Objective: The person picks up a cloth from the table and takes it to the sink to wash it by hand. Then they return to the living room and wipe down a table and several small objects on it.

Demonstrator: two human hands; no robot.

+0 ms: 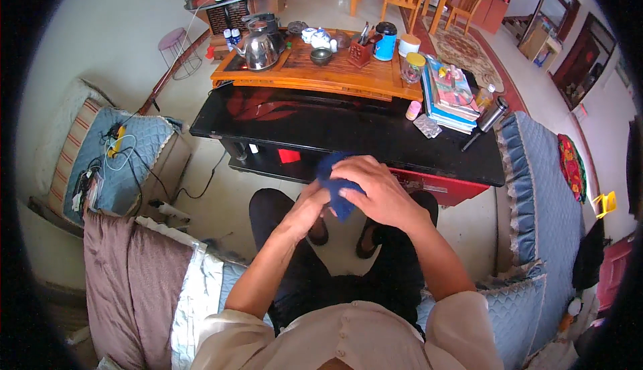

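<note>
A dark blue cloth (343, 206) is bunched between my two hands, above my knees and just in front of the black tea table. My left hand (310, 208) grips it from the left, its fingers partly covered by the fabric. Over the cloth's right side curls my right hand (369, 186), with the thumb pressed on the fabric. One part of the cloth sticks up behind the fingers and another hangs down below them. Whether something is inside the cloth is hidden.
The black table (321, 128) carries a wooden tea tray (301, 76) with a steel kettle (260, 52), a stack of books (452, 98), a pink bottle (413, 110) and a dark tumbler (493, 114). Sofas with blue quilted covers (547, 179) flank it. Cables (134, 161) lie at left.
</note>
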